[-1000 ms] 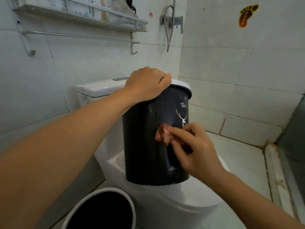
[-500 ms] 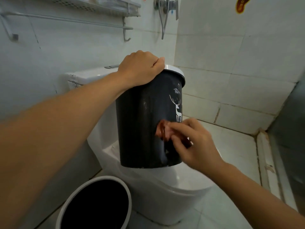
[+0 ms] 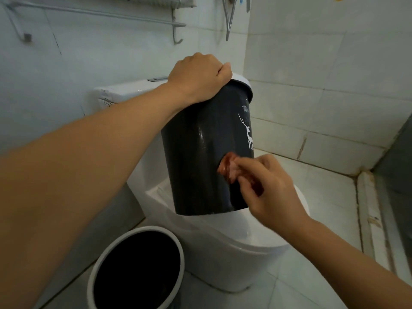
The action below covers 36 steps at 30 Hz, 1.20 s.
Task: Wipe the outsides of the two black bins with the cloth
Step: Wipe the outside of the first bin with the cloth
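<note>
A black bin (image 3: pixel 196 157) with a white rim and a white deer print stands tilted on the closed toilet lid (image 3: pixel 256 233). My left hand (image 3: pixel 198 79) grips its top rim, fingers curled over the edge. My right hand (image 3: pixel 269 188) pinches a small reddish-brown cloth (image 3: pixel 228 167) and presses it against the bin's lower right side. A second black bin (image 3: pixel 136 270) with a white rim stands open on the floor at the lower left, next to the toilet.
The white toilet tank (image 3: pixel 124 90) is behind the bin against the tiled wall. A metal towel rail (image 3: pixel 95 13) and a shower hose (image 3: pixel 229 18) hang above. Tiled floor (image 3: pixel 323 197) stretches to the right up to a raised threshold (image 3: pixel 370 210).
My right hand with the cloth has slid a little lower and to the right on the bin's side. The bin is turned slightly, with the deer print nearer its right edge. My view has dipped downward.
</note>
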Available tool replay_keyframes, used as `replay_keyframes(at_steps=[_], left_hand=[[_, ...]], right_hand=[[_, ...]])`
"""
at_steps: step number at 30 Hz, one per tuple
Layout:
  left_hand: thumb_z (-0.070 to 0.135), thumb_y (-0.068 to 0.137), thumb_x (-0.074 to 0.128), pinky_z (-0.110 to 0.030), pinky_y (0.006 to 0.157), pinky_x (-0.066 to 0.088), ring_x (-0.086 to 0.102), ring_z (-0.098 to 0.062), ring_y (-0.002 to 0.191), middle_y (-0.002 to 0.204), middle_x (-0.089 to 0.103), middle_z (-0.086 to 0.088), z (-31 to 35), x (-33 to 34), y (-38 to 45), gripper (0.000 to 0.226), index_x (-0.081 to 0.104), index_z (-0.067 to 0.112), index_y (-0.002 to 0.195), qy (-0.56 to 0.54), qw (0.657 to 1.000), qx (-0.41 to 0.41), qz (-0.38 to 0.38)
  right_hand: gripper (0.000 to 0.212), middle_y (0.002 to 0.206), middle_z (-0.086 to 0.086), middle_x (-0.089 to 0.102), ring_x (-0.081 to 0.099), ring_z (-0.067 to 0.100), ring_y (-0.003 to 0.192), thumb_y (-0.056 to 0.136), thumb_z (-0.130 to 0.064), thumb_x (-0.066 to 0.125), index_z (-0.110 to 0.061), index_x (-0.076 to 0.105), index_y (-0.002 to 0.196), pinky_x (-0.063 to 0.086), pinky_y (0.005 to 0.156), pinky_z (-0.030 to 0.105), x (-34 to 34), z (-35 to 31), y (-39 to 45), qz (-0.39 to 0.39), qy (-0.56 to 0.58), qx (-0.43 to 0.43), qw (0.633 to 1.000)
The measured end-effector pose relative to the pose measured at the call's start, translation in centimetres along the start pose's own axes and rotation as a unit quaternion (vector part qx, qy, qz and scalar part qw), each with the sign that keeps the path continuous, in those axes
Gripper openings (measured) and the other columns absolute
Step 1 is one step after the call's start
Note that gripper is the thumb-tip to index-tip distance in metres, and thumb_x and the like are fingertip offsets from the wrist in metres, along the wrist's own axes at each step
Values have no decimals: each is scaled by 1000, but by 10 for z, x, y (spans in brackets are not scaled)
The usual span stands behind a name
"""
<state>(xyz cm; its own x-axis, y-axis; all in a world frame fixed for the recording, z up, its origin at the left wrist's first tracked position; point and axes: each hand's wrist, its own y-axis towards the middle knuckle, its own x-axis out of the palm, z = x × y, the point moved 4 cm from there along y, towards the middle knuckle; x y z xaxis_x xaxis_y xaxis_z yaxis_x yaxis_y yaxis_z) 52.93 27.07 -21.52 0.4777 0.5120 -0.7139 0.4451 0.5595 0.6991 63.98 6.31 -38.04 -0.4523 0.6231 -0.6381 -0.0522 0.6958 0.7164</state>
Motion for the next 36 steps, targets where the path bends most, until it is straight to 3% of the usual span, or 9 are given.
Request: replay_keyframes(at_steps=[3,10,12,15,21,24,28,33,36], left_hand=[[49,98,30,-38,72,32,47,-34,73,66,42,1,2,0,1,49,44,19,62,11,1000,-10,-2],[44,98,31,-38,68,31,41,-18,58,65,45,0,15,1,3,45,42,20,61,10,1000,-22,-17],[44,99,31,-38,68,32,41,-17,58,66,47,0,17,1,4,46,43,19,62,11,999,-20,-24],[43,99,31,-38,69,33,41,-17,58,67,47,0,15,1,5,45,43,19,63,10,999,-26,-31],[41,98,31,-35,61,29,42,-17,58,66,48,0,5,-1,2,44,43,19,63,1,999,-37,-30],[41,99,32,-33,53,23,43,-16,57,65,48,1,7,-3,1,44,44,19,63,-1,999,-31,-26],[40,98,33,-32,51,22,43,-16,55,63,48,1,12,-4,0,44,44,19,61,1,1000,-24,-20],[40,98,33,-32,51,25,43,-17,53,61,47,1,20,-2,2,45,42,18,59,-8,1000,-7,-25],[40,98,33,-31,52,25,43,-17,54,62,47,1,17,-1,3,45,42,18,60,-15,999,1,-32]], right_hand=[[32,102,0,55,52,12,84,94,-24,65,-22,67,126,46,71,16,5,-18,-20,-94,-35,-105,989],[31,99,5,52,45,17,83,103,-26,51,-17,68,127,43,66,27,-10,-40,38,-79,-73,-178,978],[23,97,7,53,43,19,84,101,-20,58,-17,70,121,43,67,33,1,-56,48,-117,-117,-246,955],[42,111,8,56,47,24,95,87,-15,74,-25,67,127,44,76,38,22,-69,42,-191,-194,-313,910],[58,113,4,56,48,20,97,71,-34,90,-29,67,123,47,76,34,18,-53,-6,-294,-227,-347,861],[56,105,3,59,52,18,91,64,-30,94,-30,71,115,49,69,30,12,-47,-9,-299,-216,-325,871],[37,107,2,57,45,15,93,87,-25,60,-30,68,122,34,76,25,16,-61,14,-238,-172,-323,900],[43,119,2,59,49,20,105,80,-36,84,-32,69,120,45,83,34,39,-73,17,-240,-212,-368,873],[35,119,1,56,46,20,106,84,-27,68,-34,68,119,42,85,33,24,-54,5,-233,-185,-359,885]])
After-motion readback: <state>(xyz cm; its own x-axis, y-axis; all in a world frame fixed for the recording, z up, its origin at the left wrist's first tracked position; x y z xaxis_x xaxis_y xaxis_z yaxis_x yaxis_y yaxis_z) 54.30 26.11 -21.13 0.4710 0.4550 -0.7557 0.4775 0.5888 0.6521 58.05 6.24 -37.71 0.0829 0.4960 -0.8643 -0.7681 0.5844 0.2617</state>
